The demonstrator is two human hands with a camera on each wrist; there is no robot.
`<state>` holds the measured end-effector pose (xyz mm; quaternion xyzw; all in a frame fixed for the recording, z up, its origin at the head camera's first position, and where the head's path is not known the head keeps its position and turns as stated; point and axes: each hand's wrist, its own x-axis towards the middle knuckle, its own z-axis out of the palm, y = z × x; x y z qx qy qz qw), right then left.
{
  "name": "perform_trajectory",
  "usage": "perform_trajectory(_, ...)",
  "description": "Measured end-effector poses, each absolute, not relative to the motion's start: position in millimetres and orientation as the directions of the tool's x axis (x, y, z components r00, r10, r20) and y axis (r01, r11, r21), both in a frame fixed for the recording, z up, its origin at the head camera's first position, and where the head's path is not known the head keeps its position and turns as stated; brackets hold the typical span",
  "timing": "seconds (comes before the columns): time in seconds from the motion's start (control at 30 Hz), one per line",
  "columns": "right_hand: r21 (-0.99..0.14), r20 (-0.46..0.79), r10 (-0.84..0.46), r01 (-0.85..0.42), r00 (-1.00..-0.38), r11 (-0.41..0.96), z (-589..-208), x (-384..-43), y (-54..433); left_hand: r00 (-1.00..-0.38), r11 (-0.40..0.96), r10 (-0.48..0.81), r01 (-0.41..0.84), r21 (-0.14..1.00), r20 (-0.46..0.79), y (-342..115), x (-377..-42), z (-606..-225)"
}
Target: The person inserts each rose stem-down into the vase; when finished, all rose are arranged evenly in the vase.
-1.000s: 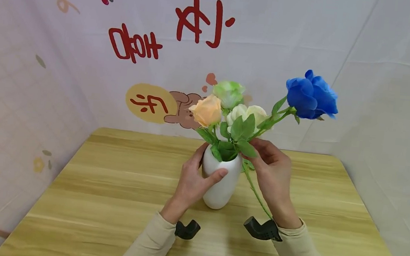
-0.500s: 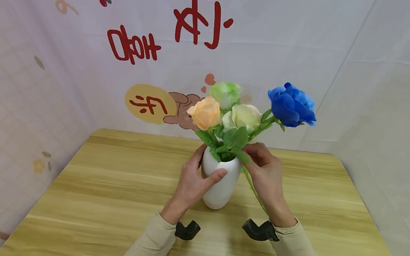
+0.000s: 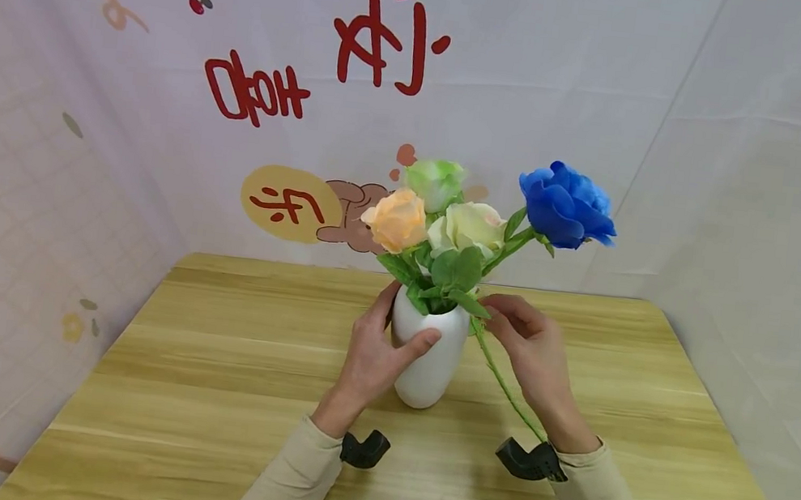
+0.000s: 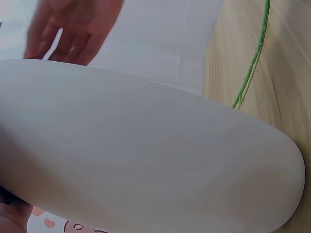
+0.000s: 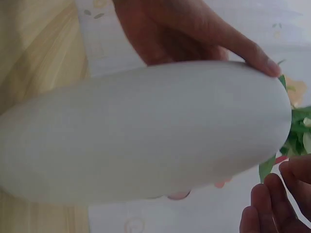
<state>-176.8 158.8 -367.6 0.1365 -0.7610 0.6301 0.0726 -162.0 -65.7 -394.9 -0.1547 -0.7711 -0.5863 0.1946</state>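
Observation:
My left hand [image 3: 378,354] grips the upper left side of a white vase [image 3: 426,367], thumb across its front. The vase stands upright on the table. Artificial roses rise from its mouth: a peach rose [image 3: 396,219], a green-tinged rose [image 3: 433,184] and a cream rose [image 3: 470,228]. The blue rose [image 3: 568,205] leans out to the right on a leafy stem. Just right of the rim, my right hand [image 3: 532,349] hovers with loosely bent fingers, fingertips beside a green leaf [image 3: 471,303]. In the right wrist view, nothing shows between those fingers [image 5: 277,206].
A thin green stem [image 3: 506,387] slants along the wooden table [image 3: 224,394], from behind the vase towards my right wrist. Black wrist cameras jut inward from both sleeves. A printed cloth backdrop [image 3: 537,69] stands behind the table, with pale walls at both sides.
The blue rose has come left and down, closer to the others. My right hand went left with it, then drew back right from the stems. My left hand keeps its grip on the vase.

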Motion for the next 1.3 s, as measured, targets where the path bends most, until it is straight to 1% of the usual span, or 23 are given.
perform_trajectory(0.17, -0.920, 0.252, -0.124, -0.277, -0.960, 0.277, -377.9, -177.4, 176.6, -0.876, 0.271, 0.001, 0.465, 0.843, 0.482, -67.7, -161.6, -395.8)
perform_trajectory(0.5, -0.875, 0.241, -0.159, -0.285, -0.957, 0.391, -399.4, -187.7, 202.5, -0.873, 0.267, 0.008, 0.471, 0.841, 0.487, -68.4, -163.8, -394.2)
perform_trajectory(0.7, -0.850, 0.169, -0.190, -0.240, -0.967, 0.468, -412.3, -201.5, 212.4, -0.871, 0.263, 0.008, 0.476, 0.839, 0.492, -68.3, -165.0, -392.6)
perform_trajectory(0.9, -0.809, 0.095, -0.249, -0.221, -0.964, 0.544, -426.2, -216.1, 220.1, -0.871, 0.262, 0.010, 0.477, 0.839, 0.491, -68.0, -164.6, -394.1)
perform_trajectory(1.07, -0.792, 0.022, -0.308, -0.204, -0.951, 0.575, -436.1, -231.8, 221.7, -0.868, 0.266, 0.012, 0.481, 0.835, 0.496, -67.7, -164.3, -394.7)
perform_trajectory(1.3, -0.832, -0.066, -0.361, -0.148, -0.930, 0.535, -451.0, -255.1, 221.9, -0.876, 0.258, 0.020, 0.470, 0.844, 0.481, -67.1, -162.0, -393.8)
